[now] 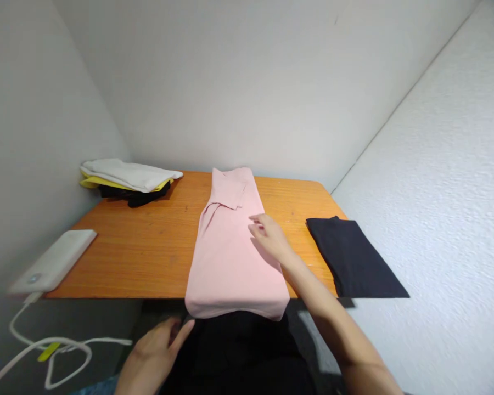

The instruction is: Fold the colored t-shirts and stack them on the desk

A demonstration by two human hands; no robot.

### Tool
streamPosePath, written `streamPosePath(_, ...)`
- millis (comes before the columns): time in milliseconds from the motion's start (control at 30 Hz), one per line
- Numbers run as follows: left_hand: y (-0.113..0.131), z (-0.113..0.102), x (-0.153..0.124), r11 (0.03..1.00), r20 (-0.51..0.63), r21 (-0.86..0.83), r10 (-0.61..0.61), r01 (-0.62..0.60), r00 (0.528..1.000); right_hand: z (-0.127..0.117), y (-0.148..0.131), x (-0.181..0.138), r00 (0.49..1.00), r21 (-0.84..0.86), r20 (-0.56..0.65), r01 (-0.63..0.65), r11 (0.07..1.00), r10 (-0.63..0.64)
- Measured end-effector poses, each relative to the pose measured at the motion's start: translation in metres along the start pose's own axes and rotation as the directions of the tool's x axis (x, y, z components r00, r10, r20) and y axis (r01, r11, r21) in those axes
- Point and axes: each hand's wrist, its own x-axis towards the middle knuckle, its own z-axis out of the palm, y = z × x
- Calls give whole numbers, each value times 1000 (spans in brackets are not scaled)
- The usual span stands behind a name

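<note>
A pink garment (234,252), folded into a long strip, lies down the middle of the wooden table. Its far part is folded over into a small flap with creases, and its near end hangs past the table's front edge. My right hand (267,236) is over the garment's right side, fingers slightly apart and holding nothing; whether the fingertips touch the cloth I cannot tell. Just below the garment's near left corner is my left hand (156,345), its thumb held away from partly curled fingers, with nothing seen in it.
Folded white, yellow and black clothes (132,178) are stacked at the back left of the table (148,247). A white power bank (55,260) with a white cable (66,343) sits at the left edge. On the right lies a folded black cloth (354,258). Walls enclose three sides.
</note>
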Motion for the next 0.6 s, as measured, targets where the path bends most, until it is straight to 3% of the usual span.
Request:
streamPosePath(67,-4,17,10,969,27,-230,98,-89,995,-30,2,-56,985,130,138,-124,984,106)
streamPosePath(100,0,23,14,930,43,-350,131,-108,990,-42,5,-84,948,169,274,-212,963,160)
streamPosePath(167,13,29,21,819,73,-566,165,-95,984,-56,17,-134,802,148,534,-400,904,268)
streamPosePath(200,20,29,22,777,95,-626,160,-66,983,-56,24,-155,735,75,592,-459,885,330)
streamPosePath(233,26,27,21,749,115,-662,148,-36,982,-51,31,-172,702,5,597,-487,874,388)
streamPosePath(267,31,25,18,731,134,-682,142,-13,981,-42,37,-184,716,-29,553,-495,869,426)
streamPosePath(300,34,21,14,720,146,-694,139,1,980,-30,41,-192,761,-7,480,-494,870,436)
streamPosePath(400,35,9,-3,703,182,-711,138,33,974,5,40,-202,890,323,284,-440,838,357)
streamPosePath(500,22,-2,-26,640,226,-766,170,67,959,14,23,-208,905,578,330,-418,701,267)
streamPosePath(600,-1,-12,-48,507,254,-849,146,148,956,-8,9,-222,894,636,436,-387,668,102)
